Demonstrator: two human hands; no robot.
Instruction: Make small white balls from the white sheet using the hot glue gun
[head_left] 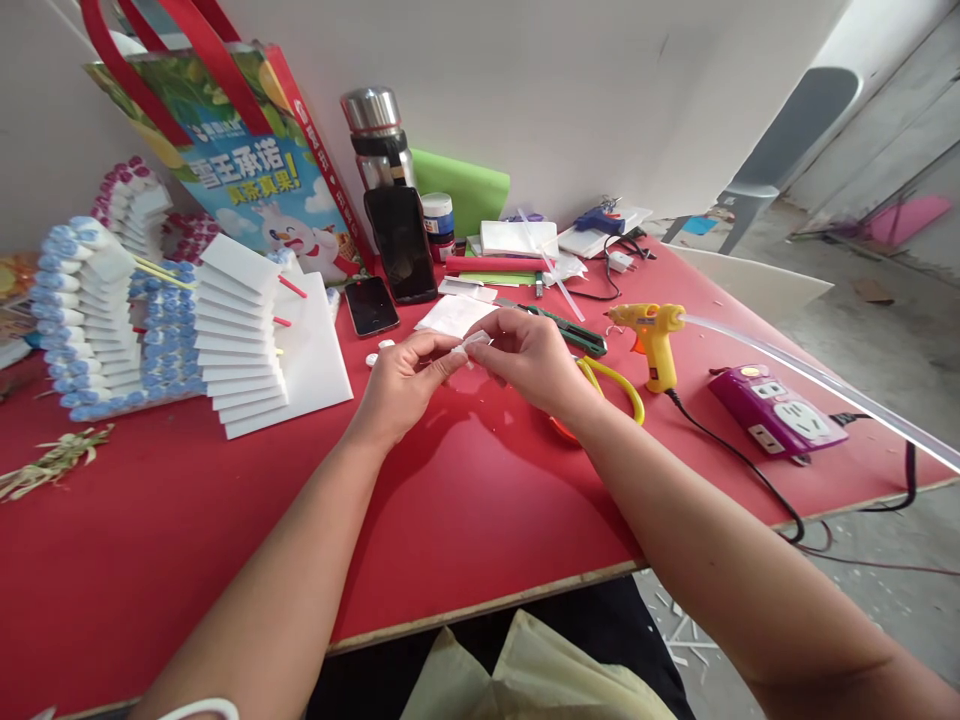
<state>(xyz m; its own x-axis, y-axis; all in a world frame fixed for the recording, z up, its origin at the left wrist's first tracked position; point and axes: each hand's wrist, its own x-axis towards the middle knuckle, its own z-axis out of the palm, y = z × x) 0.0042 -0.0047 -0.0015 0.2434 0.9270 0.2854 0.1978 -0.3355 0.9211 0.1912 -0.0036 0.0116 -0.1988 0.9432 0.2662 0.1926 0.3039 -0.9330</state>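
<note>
While the left hand [401,385] and right hand [536,352] pinch the small white piece [477,341], from afar I see its long axis running crosswise between them.

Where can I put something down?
The red table has bare room left of the left arm, in front of the white stepped pieces, and between that arm and the right arm. It's crowded at the back, around the bottle and standing phone, and on the right, with the glue gun and purple socket box.
</note>
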